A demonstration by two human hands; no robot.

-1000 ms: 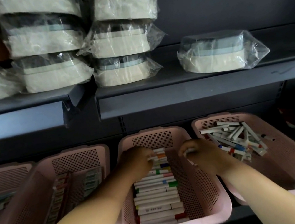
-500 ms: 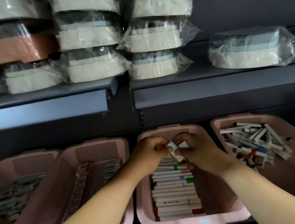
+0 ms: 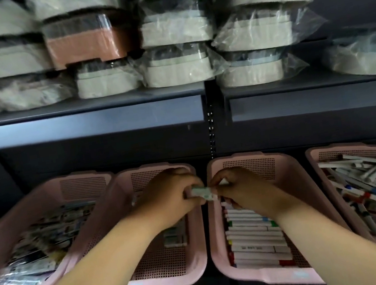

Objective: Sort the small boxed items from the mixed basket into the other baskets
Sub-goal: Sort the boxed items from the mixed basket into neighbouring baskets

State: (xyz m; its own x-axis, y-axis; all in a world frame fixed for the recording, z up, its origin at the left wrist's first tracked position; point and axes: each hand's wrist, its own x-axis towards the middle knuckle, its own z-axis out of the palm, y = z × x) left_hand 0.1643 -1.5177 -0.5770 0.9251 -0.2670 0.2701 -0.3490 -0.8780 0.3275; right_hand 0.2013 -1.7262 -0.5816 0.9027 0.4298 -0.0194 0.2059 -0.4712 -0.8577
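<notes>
**Both hands pinching one box over the middle baskets**

The left hand and right hand are meeting above the gap between the two middle pink baskets. They are holding a small white box between them. The left grip is clamped on one end, with fingers and thumb curled round it. The right grip is pinching the other end with curled fingertips. Something white is showing in the right fingers too, but it is too blurred to tell whether it belongs to the same box.

The box is hanging clear of every basket, just above the adjoining rims of the second basket and the third basket. A neat row of boxes is lying in the third basket, under the right wrist. A few boxes are sitting in the second. The mixed basket, on the far right, is holding a loose heap. The far-left basket is holding flat packets. Plastic-wrapped goods are standing stacked on the shelf above.
</notes>
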